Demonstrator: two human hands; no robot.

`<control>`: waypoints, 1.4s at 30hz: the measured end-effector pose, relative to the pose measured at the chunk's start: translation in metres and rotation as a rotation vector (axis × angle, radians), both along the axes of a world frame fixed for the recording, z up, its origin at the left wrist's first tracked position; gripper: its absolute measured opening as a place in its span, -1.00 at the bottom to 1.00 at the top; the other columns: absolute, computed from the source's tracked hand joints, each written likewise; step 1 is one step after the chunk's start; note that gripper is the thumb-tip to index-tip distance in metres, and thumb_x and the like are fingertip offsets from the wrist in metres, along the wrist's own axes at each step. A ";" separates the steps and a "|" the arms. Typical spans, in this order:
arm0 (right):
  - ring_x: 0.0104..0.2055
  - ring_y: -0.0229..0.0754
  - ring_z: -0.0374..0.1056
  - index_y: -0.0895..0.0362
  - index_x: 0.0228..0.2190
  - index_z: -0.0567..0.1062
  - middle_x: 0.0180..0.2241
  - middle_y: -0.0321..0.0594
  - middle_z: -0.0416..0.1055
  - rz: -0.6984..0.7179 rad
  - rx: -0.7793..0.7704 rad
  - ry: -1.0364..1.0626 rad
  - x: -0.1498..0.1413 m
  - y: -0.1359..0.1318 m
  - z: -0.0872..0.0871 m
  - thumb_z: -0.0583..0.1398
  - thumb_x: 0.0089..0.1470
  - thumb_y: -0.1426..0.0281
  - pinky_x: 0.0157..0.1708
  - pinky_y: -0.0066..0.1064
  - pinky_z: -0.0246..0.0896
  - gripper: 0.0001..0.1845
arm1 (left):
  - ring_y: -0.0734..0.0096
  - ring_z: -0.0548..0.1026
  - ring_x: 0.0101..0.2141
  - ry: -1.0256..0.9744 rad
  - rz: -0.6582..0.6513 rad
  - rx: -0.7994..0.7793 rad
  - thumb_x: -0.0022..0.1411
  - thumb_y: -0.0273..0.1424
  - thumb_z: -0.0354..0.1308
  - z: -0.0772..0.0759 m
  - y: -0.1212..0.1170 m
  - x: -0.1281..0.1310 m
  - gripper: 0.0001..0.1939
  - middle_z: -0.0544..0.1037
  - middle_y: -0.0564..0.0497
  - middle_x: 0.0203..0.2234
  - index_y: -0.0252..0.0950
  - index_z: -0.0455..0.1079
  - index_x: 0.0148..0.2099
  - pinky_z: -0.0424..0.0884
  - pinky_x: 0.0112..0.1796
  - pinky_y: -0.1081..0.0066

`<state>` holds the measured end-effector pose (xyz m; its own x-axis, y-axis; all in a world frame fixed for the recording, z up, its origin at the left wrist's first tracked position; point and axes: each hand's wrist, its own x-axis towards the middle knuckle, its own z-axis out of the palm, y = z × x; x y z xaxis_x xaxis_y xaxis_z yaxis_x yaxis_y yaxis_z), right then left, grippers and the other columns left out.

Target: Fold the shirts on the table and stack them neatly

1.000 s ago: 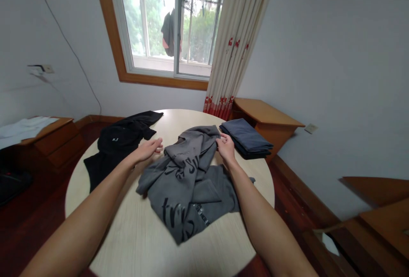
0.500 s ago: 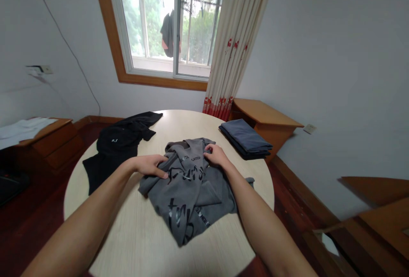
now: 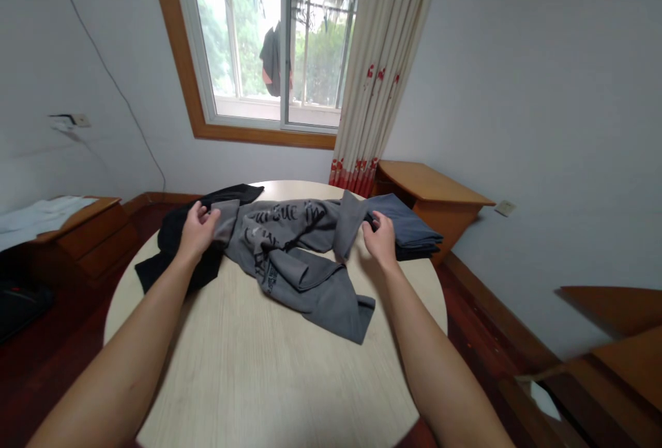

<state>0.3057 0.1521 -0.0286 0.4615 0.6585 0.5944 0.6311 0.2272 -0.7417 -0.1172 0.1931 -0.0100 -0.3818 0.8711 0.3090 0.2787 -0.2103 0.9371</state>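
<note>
A grey T-shirt with black lettering (image 3: 289, 241) lies stretched across the far half of the round pale wooden table (image 3: 248, 372). My left hand (image 3: 196, 227) is closed on its left sleeve, over a black garment (image 3: 176, 241). My right hand (image 3: 380, 238) is closed on its right sleeve, next to a folded dark blue garment (image 3: 406, 224). The shirt's lower part lies rumpled toward me.
A wooden cabinet (image 3: 429, 189) stands behind the table at the right, by a curtain (image 3: 383, 62) and a window (image 3: 269, 34). A low cabinet with white cloth (image 3: 52, 217) is at the left. More wooden furniture (image 3: 610, 358) stands at the lower right.
Both hands moved apart and away from me with the grey T-shirt, spreading its bunched upper part wide across the table between the black garment and the folded blue one.
</note>
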 end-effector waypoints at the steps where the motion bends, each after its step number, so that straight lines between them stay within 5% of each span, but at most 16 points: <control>1: -0.05 0.01 0.40 0.21 -0.07 0.51 -0.02 0.09 0.41 0.050 -0.042 -0.041 -0.006 0.000 -0.002 0.15 0.04 0.29 0.03 -0.14 0.30 -0.57 | 0.14 0.47 0.04 0.158 -0.039 -0.004 0.11 -0.19 0.21 -0.001 -0.004 0.005 -0.43 0.49 -0.18 0.08 -0.30 0.39 0.15 0.39 0.03 0.28; 6: -0.26 -0.11 0.45 0.13 -0.29 0.60 -0.25 -0.12 0.55 0.353 -0.215 -0.206 -0.037 -0.013 -0.001 0.13 0.14 0.27 -0.15 -0.29 0.33 -0.72 | 0.13 0.55 -0.26 0.706 -0.245 -0.077 0.20 -0.01 0.04 0.012 -0.033 0.035 -0.56 0.61 -0.10 -0.32 -0.25 0.54 -0.27 0.43 -0.17 0.27; 10: -0.34 -0.16 0.43 0.12 -0.28 0.62 -0.36 -0.20 0.57 0.671 -0.428 -0.374 -0.056 -0.028 0.001 0.24 0.11 0.25 -0.29 -0.38 0.26 -0.76 | 0.13 0.56 -0.34 0.810 -0.547 -0.213 0.10 0.12 0.12 0.018 -0.049 0.052 -0.46 0.62 -0.05 -0.40 -0.23 0.56 -0.19 0.40 -0.30 0.31; 14: -0.33 -0.14 0.44 0.13 -0.12 0.60 -0.30 -0.18 0.56 0.814 -0.596 -0.508 -0.069 -0.040 0.004 0.38 -0.05 0.14 -0.35 -0.41 0.22 -0.52 | -0.07 0.57 -0.10 0.864 -0.722 -0.307 -0.09 0.08 0.32 0.008 -0.055 0.061 -0.10 0.62 -0.21 -0.09 -0.29 0.38 0.23 0.42 -0.09 0.22; 18: -0.30 -0.04 0.45 0.12 -0.02 0.55 -0.30 -0.15 0.55 0.793 -0.612 -0.589 -0.087 -0.049 0.009 0.41 -0.15 -0.01 -0.32 -0.36 0.22 -0.30 | -0.23 0.16 0.31 0.911 -0.850 -0.291 -0.18 0.04 0.42 -0.013 -0.056 0.074 0.29 0.16 -0.36 0.35 -0.27 -0.06 0.48 0.13 0.22 0.00; 21: -0.18 0.04 0.47 0.11 0.00 0.51 -0.20 -0.10 0.56 0.771 -0.544 -0.540 -0.102 -0.052 0.006 0.42 -0.13 0.05 -0.22 -0.32 0.26 -0.31 | -0.32 -0.10 0.38 0.961 -0.825 -0.226 -0.18 -0.01 0.45 -0.033 -0.053 0.087 0.28 0.00 -0.36 0.40 -0.23 -0.07 0.48 -0.14 0.25 -0.26; 25: -0.17 -0.02 0.47 0.09 -0.14 0.52 -0.22 -0.16 0.57 0.781 -0.471 -0.349 -0.115 -0.050 -0.003 0.35 -0.03 0.32 -0.21 -0.34 0.32 -0.64 | -0.24 0.06 0.34 0.902 -0.745 -0.052 -0.04 -0.08 0.41 -0.050 -0.041 0.098 0.02 0.18 -0.32 0.34 -0.19 0.13 0.41 -0.14 0.26 -0.25; 29: -0.50 -0.19 0.42 0.07 -0.30 0.48 -0.49 -0.32 0.49 0.848 -0.540 0.004 -0.116 -0.049 -0.005 0.24 0.05 0.35 -0.49 -0.42 0.35 -0.88 | -0.09 0.19 0.27 0.806 -0.603 0.156 0.07 -0.22 0.34 -0.046 -0.031 0.098 -0.34 0.28 -0.25 0.28 -0.23 0.38 0.22 0.04 0.25 -0.06; 34: -0.63 -0.22 0.38 0.08 -0.24 0.43 -0.59 -0.38 0.44 1.055 -0.598 0.540 -0.118 -0.052 0.002 0.24 0.04 0.18 -0.63 -0.43 0.35 -0.71 | -0.04 0.28 0.14 0.644 -0.240 0.234 0.14 -0.20 0.25 -0.031 -0.035 0.096 -0.59 0.39 -0.18 0.12 -0.24 0.43 0.02 0.18 0.15 0.00; 39: -0.41 -0.17 0.48 0.06 -0.26 0.43 -0.43 -0.30 0.53 0.863 -0.295 0.773 -0.114 -0.045 0.007 0.31 -0.02 0.15 -0.47 -0.41 0.44 -0.67 | 0.19 0.45 -0.21 0.440 -0.297 0.140 0.16 -0.24 0.14 -0.023 -0.044 0.093 -0.65 0.48 -0.03 -0.25 -0.26 0.34 -0.03 0.37 -0.15 0.26; 42: -0.27 -0.10 0.50 0.05 -0.23 0.44 -0.34 -0.25 0.55 0.713 -0.194 0.836 -0.109 -0.038 0.007 0.31 -0.01 0.15 -0.39 -0.37 0.46 -0.66 | 0.23 0.49 -0.29 0.442 -0.454 0.061 0.16 -0.25 0.15 -0.022 -0.051 0.097 -0.60 0.53 -0.01 -0.33 -0.26 0.33 0.03 0.40 -0.21 0.28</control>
